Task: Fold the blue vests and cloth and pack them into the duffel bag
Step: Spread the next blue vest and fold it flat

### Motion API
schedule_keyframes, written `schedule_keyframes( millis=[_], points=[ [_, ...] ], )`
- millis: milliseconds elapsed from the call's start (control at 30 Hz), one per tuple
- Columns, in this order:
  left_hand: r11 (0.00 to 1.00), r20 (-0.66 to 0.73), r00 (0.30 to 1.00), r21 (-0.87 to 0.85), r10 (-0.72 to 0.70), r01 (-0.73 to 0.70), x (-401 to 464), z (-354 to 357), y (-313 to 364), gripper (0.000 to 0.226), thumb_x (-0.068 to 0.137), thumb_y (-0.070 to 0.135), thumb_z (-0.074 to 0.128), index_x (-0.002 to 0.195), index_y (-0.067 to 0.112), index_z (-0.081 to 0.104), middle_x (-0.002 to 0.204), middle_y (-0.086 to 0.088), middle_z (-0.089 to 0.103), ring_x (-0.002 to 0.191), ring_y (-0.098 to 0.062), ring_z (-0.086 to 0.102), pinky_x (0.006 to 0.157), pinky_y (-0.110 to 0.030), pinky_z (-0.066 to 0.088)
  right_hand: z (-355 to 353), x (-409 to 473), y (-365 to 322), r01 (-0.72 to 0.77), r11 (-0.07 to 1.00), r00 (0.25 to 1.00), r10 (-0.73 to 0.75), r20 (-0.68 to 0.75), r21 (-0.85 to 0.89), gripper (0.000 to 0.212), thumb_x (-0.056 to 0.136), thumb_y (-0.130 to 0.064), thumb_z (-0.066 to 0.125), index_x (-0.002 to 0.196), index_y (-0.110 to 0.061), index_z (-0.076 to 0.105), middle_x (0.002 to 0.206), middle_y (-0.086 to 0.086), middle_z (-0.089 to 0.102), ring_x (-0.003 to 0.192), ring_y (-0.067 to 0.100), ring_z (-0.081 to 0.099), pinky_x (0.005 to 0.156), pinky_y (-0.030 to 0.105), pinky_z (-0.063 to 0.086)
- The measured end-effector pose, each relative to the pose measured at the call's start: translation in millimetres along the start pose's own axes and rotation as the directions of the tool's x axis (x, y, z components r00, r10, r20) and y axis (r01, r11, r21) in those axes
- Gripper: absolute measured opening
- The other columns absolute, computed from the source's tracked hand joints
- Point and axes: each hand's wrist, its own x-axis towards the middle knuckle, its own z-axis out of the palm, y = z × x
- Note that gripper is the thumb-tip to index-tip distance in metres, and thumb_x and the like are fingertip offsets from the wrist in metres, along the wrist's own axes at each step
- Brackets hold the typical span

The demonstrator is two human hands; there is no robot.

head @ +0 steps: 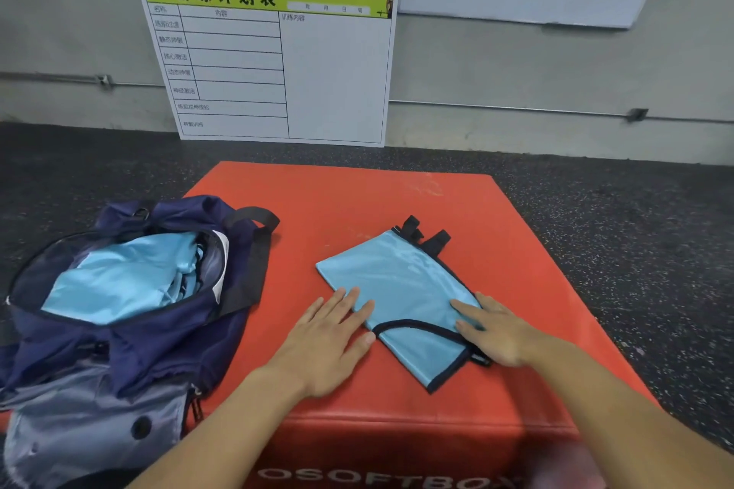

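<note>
both hands flat, left hand [329, 333] and right hand [494, 331] pressing folded blue vest [401, 290] on red box [397, 195]; next: lift it into duffel bag [131, 333] left of vest.

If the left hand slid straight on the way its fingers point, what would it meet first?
The left hand already has its fingertips on the folded blue vest, so it would probably ride further onto that.
</note>
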Motion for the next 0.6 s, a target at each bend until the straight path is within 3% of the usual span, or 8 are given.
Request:
schedule_keyframes(
  millis=[133,267,367,467,533,600],
  points=[
    [1.0,-0.001,1.0,0.012,0.006,-0.006,-6,-1,1,0.086,0.082,0.072,-0.009,0.16,0.039,0.005,0.168,0.01,-0.008,0.153,-0.005,-0.014,0.124,-0.03,-0.01,5,-12,-1,0.052,0.991,0.995,-0.062,0.077,0.125,0.075,0.092,-0.08,0.032,0.158,-0.052,0.007,0.171,-0.001,-0.005,0.157,0.016,-0.01,0.128,0.043,-0.001],
    [1.0,0.013,1.0,0.026,0.016,-0.016,-12,3,6,0.09,0.079,0.072,-0.012,0.161,0.037,0.002,0.168,0.011,-0.01,0.152,-0.004,-0.015,0.124,-0.03,-0.01,2,-36,-8,0.144,0.922,0.959,-0.22,0.179,0.36,0.071,0.101,-0.05,0.053,0.158,-0.051,0.012,0.17,-0.009,0.009,0.156,0.009,0.005,0.128,0.039,0.006],
    [0.999,0.024,0.999,0.039,0.036,-0.037,-17,9,8,0.077,0.09,0.068,-0.004,0.16,0.037,-0.001,0.167,0.012,-0.013,0.151,-0.003,-0.019,0.125,-0.031,-0.01,0,-53,-10,0.195,0.847,0.937,-0.309,0.161,0.495,0.064,0.101,-0.046,0.056,0.153,-0.057,0.02,0.167,-0.016,0.014,0.153,0.004,0.013,0.127,0.035,0.011],
    [0.996,0.024,0.997,0.055,0.073,-0.075,-22,18,6,0.064,0.102,0.06,0.009,0.16,0.036,-0.004,0.165,0.015,-0.016,0.149,0.001,-0.023,0.125,-0.031,-0.011,4,-64,-7,0.328,0.919,0.938,-0.344,0.042,0.219,0.063,0.103,-0.048,0.052,0.155,-0.057,0.016,0.166,-0.019,-0.001,0.154,0.001,-0.006,0.125,0.028,-0.001],
    [0.993,0.036,0.994,0.065,0.098,-0.101,-26,26,4,0.061,0.105,0.056,0.013,0.16,0.036,-0.006,0.164,0.015,-0.02,0.148,0.002,-0.026,0.124,-0.03,-0.011,10,-72,-9,0.412,0.91,0.911,-0.413,0.015,0.038,0.062,0.104,-0.051,0.047,0.156,-0.054,0.014,0.164,-0.022,-0.009,0.152,-0.001,-0.013,0.122,0.022,-0.004],
    [0.99,0.036,0.992,0.07,0.118,-0.12,-31,32,1,0.059,0.107,0.052,0.014,0.159,0.035,-0.007,0.163,0.015,-0.023,0.148,0.001,-0.027,0.123,-0.03,-0.011,22,-78,-10,0.475,0.872,0.879,-0.476,0.026,-0.117,0.062,0.101,-0.062,0.033,0.158,-0.052,0.011,0.166,-0.02,-0.012,0.153,0.0,-0.016,0.125,0.025,-0.003]
  ],
)
